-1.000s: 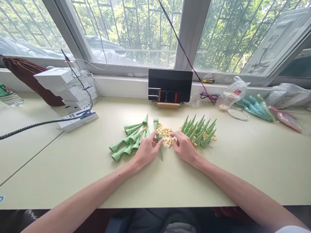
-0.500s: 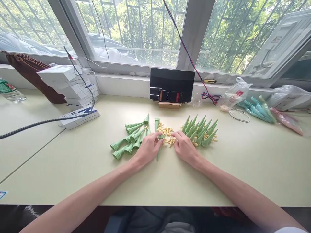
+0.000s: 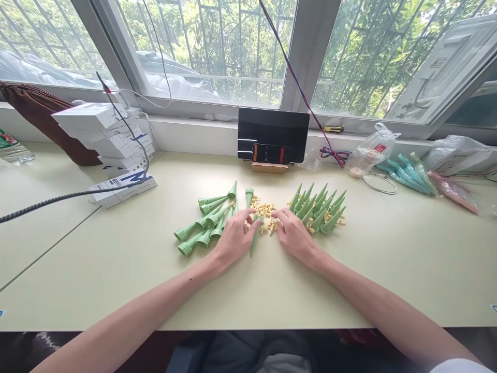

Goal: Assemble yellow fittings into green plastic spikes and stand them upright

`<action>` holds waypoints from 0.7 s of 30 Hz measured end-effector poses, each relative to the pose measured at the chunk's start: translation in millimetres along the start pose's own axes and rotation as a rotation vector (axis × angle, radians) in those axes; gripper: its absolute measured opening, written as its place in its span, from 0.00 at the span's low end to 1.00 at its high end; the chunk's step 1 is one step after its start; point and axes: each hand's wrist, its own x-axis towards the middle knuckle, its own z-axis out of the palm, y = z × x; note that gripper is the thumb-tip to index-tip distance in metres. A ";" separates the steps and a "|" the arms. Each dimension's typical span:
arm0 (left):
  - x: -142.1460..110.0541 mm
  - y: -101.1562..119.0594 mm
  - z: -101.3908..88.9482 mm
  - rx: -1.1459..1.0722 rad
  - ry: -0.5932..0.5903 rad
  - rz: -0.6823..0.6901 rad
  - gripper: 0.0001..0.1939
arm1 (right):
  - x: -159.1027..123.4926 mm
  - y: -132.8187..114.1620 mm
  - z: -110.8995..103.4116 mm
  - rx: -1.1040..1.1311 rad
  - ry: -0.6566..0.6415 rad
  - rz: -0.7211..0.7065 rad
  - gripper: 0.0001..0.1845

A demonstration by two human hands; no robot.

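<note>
My left hand point(image 3: 237, 234) is closed round the wide end of a green cone-shaped spike point(image 3: 254, 244), whose tip points down toward the near edge of the table. Just right of it, my right hand point(image 3: 294, 233) curls its thumb and fingers at a pile of small yellow plastic pieces point(image 3: 265, 209); whether a piece is between the fingertips is hidden. Several hollow green cones point(image 3: 205, 220) lie loose by my left hand. Another green cone point(image 3: 249, 197) lies behind the pile. Beyond my right hand, several green spikes with yellow pieces on them point(image 3: 320, 207) lie grouped together.
A phone point(image 3: 271, 154) showing a timer leans on a black tablet point(image 3: 274, 127) at the back. White boxes point(image 3: 104, 134) are stacked at the left, with a dark cable point(image 3: 73, 194) running past. Plastic bags point(image 3: 373, 150) and teal packets point(image 3: 409, 176) lie back right.
The view has shifted slightly, so the scene sits a little further left. Both hands keep nearly the same pose; the spike stays in my left hand.
</note>
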 end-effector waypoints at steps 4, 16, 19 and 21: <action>-0.3 6.9 -3.4 -0.069 0.062 0.020 0.12 | 1.5 -2.8 -1.4 0.024 0.017 0.002 0.13; -26.5 13.2 8.7 0.147 -0.368 0.671 0.15 | 3.7 0.9 2.3 -0.003 0.004 0.001 0.15; -25.0 10.9 10.5 0.150 -0.323 0.720 0.18 | 5.3 -0.1 3.6 -0.016 0.033 0.007 0.16; -21.8 7.4 10.7 0.145 -0.275 0.715 0.20 | 6.6 -0.7 4.3 -0.031 0.044 0.012 0.17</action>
